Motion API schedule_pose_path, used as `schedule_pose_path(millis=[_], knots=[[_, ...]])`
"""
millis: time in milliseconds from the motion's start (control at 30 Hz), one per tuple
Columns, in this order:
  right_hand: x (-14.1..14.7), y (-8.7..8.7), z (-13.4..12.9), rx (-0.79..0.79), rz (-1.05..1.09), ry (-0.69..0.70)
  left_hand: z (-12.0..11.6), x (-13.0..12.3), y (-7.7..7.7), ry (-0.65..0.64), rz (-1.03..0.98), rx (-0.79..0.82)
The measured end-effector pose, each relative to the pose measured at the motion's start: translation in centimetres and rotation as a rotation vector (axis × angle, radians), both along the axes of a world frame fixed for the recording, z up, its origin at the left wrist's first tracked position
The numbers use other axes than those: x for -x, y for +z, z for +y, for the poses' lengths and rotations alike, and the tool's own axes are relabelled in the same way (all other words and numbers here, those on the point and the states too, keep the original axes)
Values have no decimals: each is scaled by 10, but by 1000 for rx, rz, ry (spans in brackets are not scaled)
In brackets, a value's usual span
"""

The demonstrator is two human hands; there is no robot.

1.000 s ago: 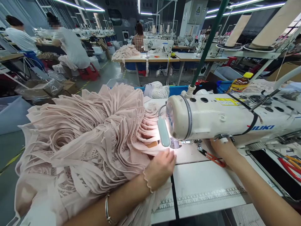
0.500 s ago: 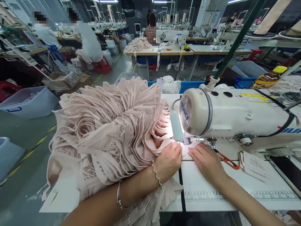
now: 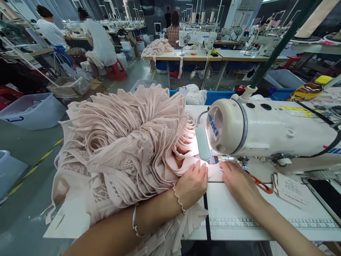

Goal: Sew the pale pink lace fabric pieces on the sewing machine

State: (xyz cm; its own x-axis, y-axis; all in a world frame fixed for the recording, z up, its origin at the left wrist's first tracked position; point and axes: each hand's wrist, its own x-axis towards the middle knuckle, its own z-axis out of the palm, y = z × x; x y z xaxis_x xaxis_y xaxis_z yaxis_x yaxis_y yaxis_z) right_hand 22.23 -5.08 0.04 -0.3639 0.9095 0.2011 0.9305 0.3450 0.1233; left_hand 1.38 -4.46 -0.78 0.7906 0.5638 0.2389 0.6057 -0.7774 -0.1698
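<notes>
A heap of pale pink fabric pieces with lace parts (image 3: 122,142) lies left of a white sewing machine (image 3: 266,128). One flat piece of pink fabric (image 3: 214,172) runs from the heap to the lit needle area, where the lamp (image 3: 203,144) partly hides the needle. My left hand (image 3: 193,183), fingers closed together, holds this fabric down just in front of the machine head. To its right, my right hand (image 3: 238,183) has its fingertips closed on the fabric's right end, beside the presser foot. Both thumbs are mostly hidden.
Orange-handled thread snips (image 3: 259,183), paper tags (image 3: 289,190) and a phone (image 3: 323,195) lie right of my right hand. A printed ruler (image 3: 239,224) runs along the table's front. Clear plastic bins (image 3: 34,112) stand on the floor at left. Several people sit or stand farther back.
My right hand has moved slightly right, widening the gap between my hands and showing more of the fabric there. My left hand stays nearly in place. The view has shifted a little.
</notes>
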Motion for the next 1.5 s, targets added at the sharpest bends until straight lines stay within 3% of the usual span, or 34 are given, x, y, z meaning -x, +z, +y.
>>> schedule_pose_path(millis=[100, 200, 333, 400, 500, 633, 800, 933, 1067, 1167, 1333, 1400, 1500], knots=[[7, 7, 13, 155, -58, -141, 1, 0, 4, -24, -9, 17], [23, 9, 19, 258, -32, -180, 5, 0, 7, -40, -65, 76], [37, 1, 15, 140, 69, -195, 9, 3, 10, 125, -363, 246], [36, -3, 13, 83, 119, -174, 8, 3, 9, 58, -461, 301], [31, -6, 12, 96, 161, -141, 4, 3, 4, -74, -361, 247], [29, -4, 11, 127, 175, -162, -1, 3, 2, -36, -117, 136], [26, 0, 11, 207, 237, -184, -3, 3, 8, -22, 3, 81], [8, 2, 8, 299, 394, -6, -1, -1, 7, -41, -21, 20], [-6, -4, 3, 54, 460, 263, 2, -3, -1, -70, -122, -49], [-4, -10, 2, -98, 402, 361, 3, -3, 0, -72, -166, -27], [8, -12, 3, -201, 190, 292, 5, -1, 10, 75, -233, 103], [11, -10, 3, -240, 83, 245, 6, -3, 11, 54, -211, 108], [12, -6, 4, -275, -11, 297, 7, -9, 8, -40, -196, 74]])
